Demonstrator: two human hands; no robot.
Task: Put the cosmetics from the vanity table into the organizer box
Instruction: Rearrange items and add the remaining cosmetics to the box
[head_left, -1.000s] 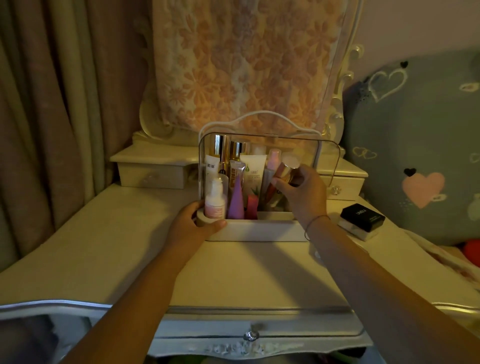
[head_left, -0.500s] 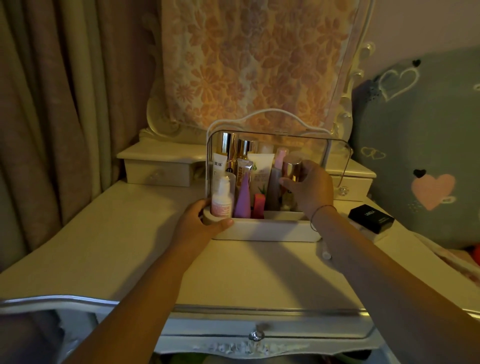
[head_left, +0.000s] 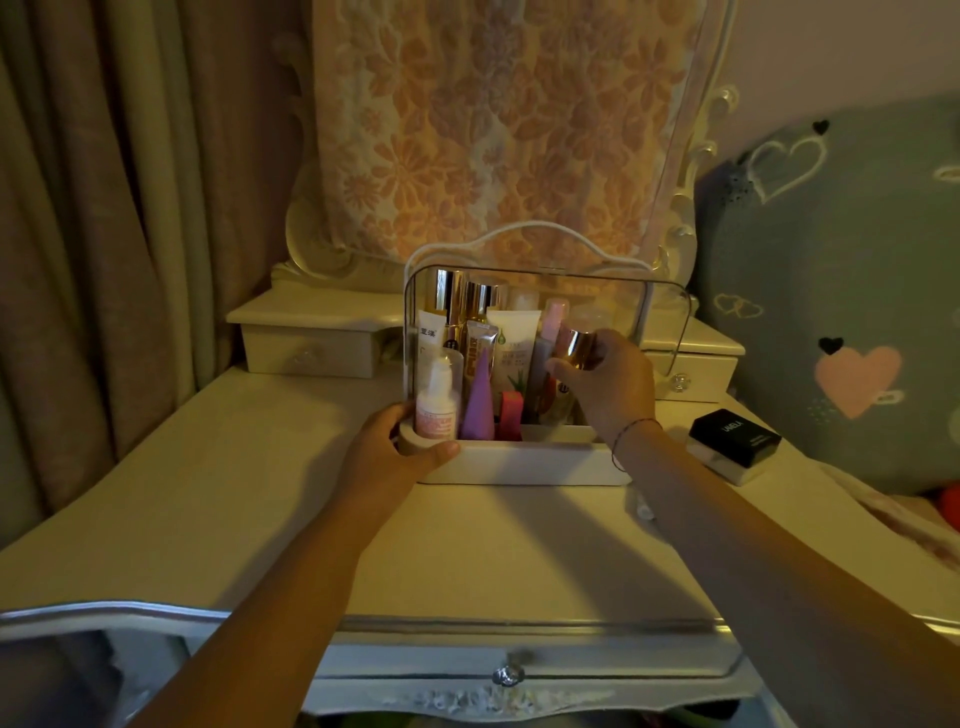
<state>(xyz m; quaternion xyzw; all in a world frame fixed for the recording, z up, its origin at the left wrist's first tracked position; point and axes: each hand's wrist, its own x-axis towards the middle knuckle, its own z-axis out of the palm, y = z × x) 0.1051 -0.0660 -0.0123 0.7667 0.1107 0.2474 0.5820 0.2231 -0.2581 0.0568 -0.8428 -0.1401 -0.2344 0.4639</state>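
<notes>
Lowering the gold-capped bottle (head_left: 574, 349) into the right end of the organizer box (head_left: 524, 460), the right hand (head_left: 615, 387) had its grip pinched round the shiny cap, fingers and thumb curled on it from the side. A second before, that bottle leaned well over, cap tipped to the right; half a second on it stood straighter, and now its body sat down among the tubes with only a slight tilt left. I judged it as good as placed, though the hand had not let go yet.

The left hand (head_left: 400, 447) had not budged: same hold on the box's front left corner, thumb along the front wall and fingers wrapped round the side, steadying it on the surface (head_left: 249, 493). The clear cover (head_left: 670, 332) stayed flipped up behind, so nothing blocked the way in.

Inside, the white pump bottle (head_left: 439, 410) and the purple tube (head_left: 479, 405) stood at the front left where they were, upright and undisturbed.

What that meant for the job: one more item in, and the box was filling up. One piece plainly waited outside, the black-lidded compact (head_left: 732, 434) sitting on the surface to the right of the box, apart from it, within easy reach of the right hand once it was released.
</notes>
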